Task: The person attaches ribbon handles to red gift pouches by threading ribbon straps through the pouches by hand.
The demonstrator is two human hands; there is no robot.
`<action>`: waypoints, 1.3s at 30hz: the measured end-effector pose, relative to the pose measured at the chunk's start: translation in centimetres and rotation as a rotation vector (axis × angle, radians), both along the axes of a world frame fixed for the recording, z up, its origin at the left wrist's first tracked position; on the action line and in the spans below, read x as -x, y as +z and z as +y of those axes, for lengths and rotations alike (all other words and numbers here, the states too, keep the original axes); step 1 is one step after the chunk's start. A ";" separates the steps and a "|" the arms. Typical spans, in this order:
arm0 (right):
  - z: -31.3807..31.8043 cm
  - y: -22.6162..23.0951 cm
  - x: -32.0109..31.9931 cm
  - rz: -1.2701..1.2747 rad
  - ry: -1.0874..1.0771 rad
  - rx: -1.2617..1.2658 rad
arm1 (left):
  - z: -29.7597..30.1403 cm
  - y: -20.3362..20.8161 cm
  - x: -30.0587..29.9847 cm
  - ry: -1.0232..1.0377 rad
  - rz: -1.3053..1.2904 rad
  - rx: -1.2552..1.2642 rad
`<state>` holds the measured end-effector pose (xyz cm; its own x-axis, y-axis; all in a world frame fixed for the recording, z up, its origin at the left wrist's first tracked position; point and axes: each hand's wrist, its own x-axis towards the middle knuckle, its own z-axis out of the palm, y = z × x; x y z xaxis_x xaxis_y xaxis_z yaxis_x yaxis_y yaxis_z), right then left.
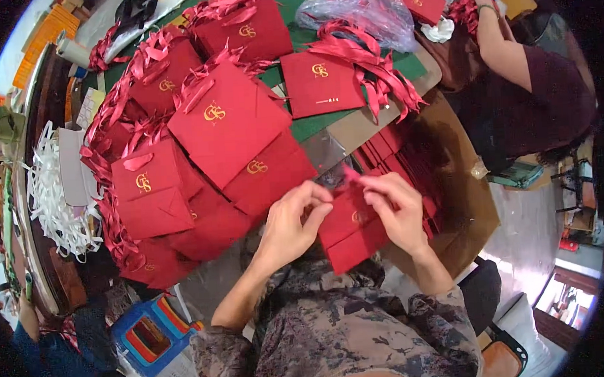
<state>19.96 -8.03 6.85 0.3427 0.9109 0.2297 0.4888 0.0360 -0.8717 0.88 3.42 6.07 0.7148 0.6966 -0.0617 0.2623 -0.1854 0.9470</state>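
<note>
Got a small flat red paper gift bag with a gold emblem [353, 228] in front of my chest, just off the table edge, bottom tipped toward me. My left hand [291, 221] pinches its top edge, fingers pressed together, and my right hand [398, 208] nips the red satin ribbon [353, 176] at the top between thumb and forefinger. The heap of finished red bags with ribbon handles [205, 135] sits left of it on the green cutting mat [313, 124].
</note>
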 end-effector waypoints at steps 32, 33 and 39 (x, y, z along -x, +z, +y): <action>11.2 -1.5 -3.3 -0.046 -0.079 -0.098 | 9.9 3.3 -7.8 -0.008 0.115 -0.543; 11.2 -1.5 -3.4 -0.002 -0.065 -0.061 | 9.7 3.4 -7.8 -0.011 0.111 -0.547; 11.5 -0.4 -3.5 -0.009 -0.075 0.127 | 9.0 3.1 -8.1 -0.003 0.193 -0.624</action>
